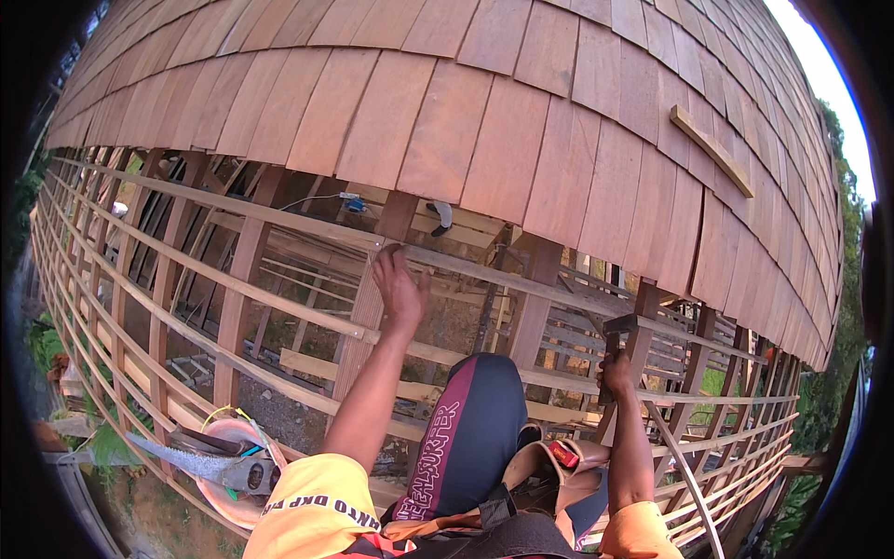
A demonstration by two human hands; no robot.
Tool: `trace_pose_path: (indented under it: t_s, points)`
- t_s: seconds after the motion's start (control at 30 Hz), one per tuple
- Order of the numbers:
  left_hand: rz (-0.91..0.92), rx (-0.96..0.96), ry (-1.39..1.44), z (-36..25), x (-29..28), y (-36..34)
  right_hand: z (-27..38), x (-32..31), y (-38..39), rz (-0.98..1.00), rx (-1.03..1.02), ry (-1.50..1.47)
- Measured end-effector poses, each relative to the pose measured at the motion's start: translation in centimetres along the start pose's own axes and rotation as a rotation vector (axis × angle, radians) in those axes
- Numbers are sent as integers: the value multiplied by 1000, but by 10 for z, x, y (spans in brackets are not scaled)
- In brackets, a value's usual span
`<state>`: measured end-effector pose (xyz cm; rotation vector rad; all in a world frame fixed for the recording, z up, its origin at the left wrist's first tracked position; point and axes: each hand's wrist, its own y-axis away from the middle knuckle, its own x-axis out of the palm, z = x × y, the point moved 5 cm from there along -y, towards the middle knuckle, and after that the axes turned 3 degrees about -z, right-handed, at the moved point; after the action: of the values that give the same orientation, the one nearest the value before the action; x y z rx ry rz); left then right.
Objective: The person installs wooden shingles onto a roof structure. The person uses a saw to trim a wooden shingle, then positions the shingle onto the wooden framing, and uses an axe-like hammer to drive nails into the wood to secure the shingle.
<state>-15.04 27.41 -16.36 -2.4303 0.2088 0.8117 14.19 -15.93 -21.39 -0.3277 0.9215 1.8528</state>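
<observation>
My left hand (399,289) reaches up to a horizontal wooden batten (456,263) below the lowest shingles (466,149), its fingers curled at the batten near an upright post (352,359). What the fingertips hold, if anything, is too small to make out. On the right, my right hand (615,374) grips a hammer (617,323) by the handle, its dark head raised close to the battens. My bent leg (461,410) sits between my arms, with an open leather tool pouch (568,484) at my hip.
A handsaw (196,461) sticks up from a holder at lower left. A loose wooden block (708,149) rests on the shingled roof. A long thin strip (680,456) slants at lower right. Through the open framework show planks, a blue object (354,203) and another person's foot (440,224).
</observation>
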Motion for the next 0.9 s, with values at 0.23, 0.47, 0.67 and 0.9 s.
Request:
trace_pose_path:
  t_s: [0.23, 0.47, 0.67, 0.9]
  points:
    - [298, -1386, 1051, -133, 151, 79, 2, -11, 6, -46, -9, -18]
    - [-160, -1195, 1317, -90, 268, 109, 59, 11, 53, -11, -205, 343]
    - [-283, -1113, 1044, -80, 253, 117, 202, 137, 104, 272, -1212, 286]
    - [-84, -1161, 1046, -106, 234, 136, 232, 297, 91, 822, -735, -57]
